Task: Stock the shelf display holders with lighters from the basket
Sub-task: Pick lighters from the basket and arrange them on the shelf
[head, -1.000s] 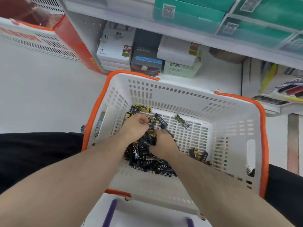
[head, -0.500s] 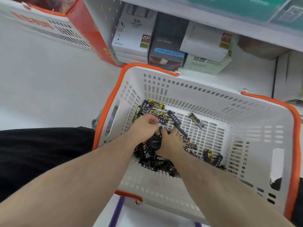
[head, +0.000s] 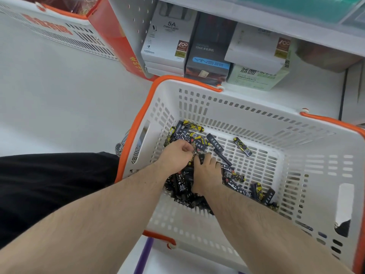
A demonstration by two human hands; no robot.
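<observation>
Reaching down into a white basket (head: 246, 115) with an orange rim, both at once. Left hand (head: 175, 155) curled into a loose fist over the pile of lighters (head: 183, 186), thumb and fingers pinched on something small and dark; could not tell just how many. Right hand (head: 207, 173) pressed down just beside it at 3 o'clock, fingers bent round a dark lighter at the tips. Hands nearly touched in the middle of the basket floor. Black and yellow lighters heaped under the wrists, more spread toward 11 o'clock and 4 o'clock. One lone lighter (head: 242, 146) lay apart at 2 o'clock from the hands. Boxes (head: 166, 46) stacked on the low shelf at 12 o'clock, past the basket's far wall. Red carton (head: 110, 30) stood at 10 o'clock. Black trouser leg (head: 49, 184) at 9 o'clock.
</observation>
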